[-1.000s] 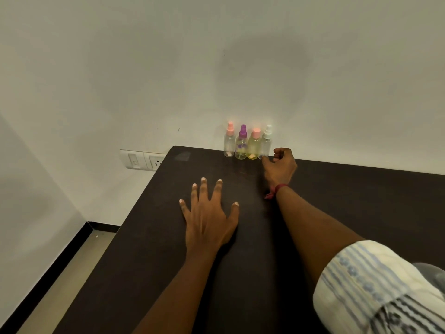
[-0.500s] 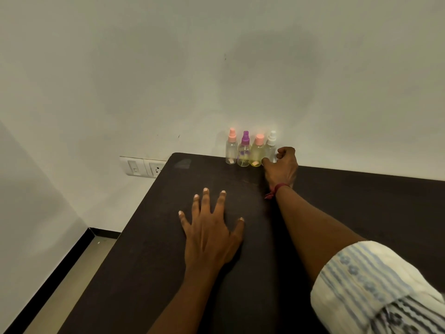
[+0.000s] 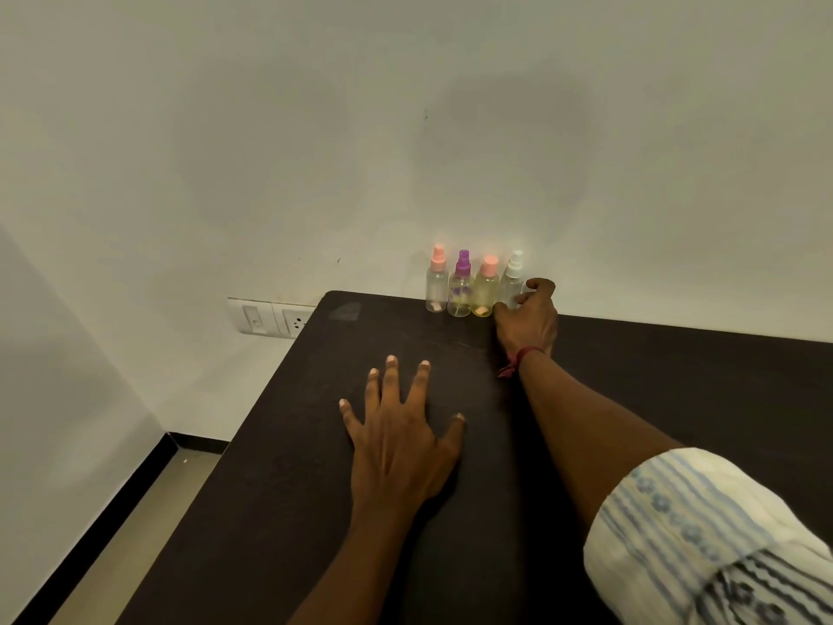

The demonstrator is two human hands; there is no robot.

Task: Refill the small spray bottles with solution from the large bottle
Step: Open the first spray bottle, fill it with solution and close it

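Several small clear spray bottles stand in a row against the wall at the far edge of the dark table [image 3: 676,390]: a pink-capped bottle [image 3: 437,281], a purple-capped bottle [image 3: 460,286], a yellowish bottle with a pink cap [image 3: 487,288] and a white-capped bottle [image 3: 513,277]. My right hand [image 3: 527,318] reaches to the row's right end, thumb and fingers curled round the base of the white-capped bottle. My left hand [image 3: 401,439] lies flat on the table with its fingers spread, well in front of the bottles. No large bottle is in view.
A white switch and socket plate [image 3: 272,318] sits on the wall left of the table's far corner. The table's left edge drops to a light floor [image 3: 135,525] with a black skirting along the side wall.
My right hand has closed in on the white-capped bottle, its fingers now round the base. My left hand has stayed flat on the table.
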